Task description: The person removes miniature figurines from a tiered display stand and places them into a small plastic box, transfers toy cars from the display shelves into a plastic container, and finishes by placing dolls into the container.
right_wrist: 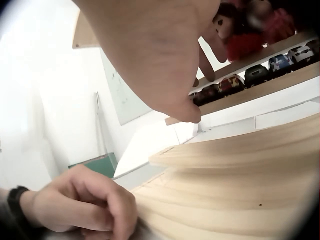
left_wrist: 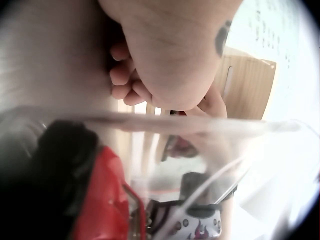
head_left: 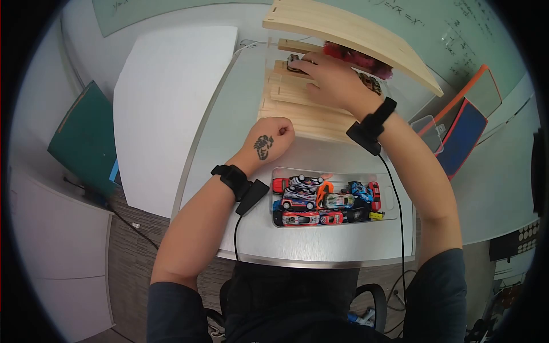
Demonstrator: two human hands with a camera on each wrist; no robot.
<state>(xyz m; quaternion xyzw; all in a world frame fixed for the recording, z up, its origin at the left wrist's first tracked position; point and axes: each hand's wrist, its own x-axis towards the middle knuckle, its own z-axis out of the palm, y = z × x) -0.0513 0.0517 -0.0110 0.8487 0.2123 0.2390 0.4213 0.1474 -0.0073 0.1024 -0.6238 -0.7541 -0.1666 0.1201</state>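
Note:
My right hand [head_left: 337, 80] reaches onto the wooden tiered rack, fingers extended, with fingertips at a small toy car [head_left: 293, 63] at the left end of a step. In the right wrist view, the thumb hangs apart from the fingers, and a row of toy cars [right_wrist: 256, 75] runs along the ledge beyond them. My left hand [head_left: 269, 139] idles near the rack's front left corner, its fingers loosely curled around nothing. Below it on the table lies a clear plastic box [head_left: 391, 200] holding several toy cars [head_left: 337, 200].
A wooden top board [head_left: 349, 23] overhangs the rack [head_left: 311, 117], with red plush figures [head_left: 357, 59] beneath it. Left of the table [head_left: 263, 246] stands a large white panel [head_left: 166, 114]. An orange-framed board [head_left: 469, 114] and a clear lid-like piece [head_left: 429, 134] are at right.

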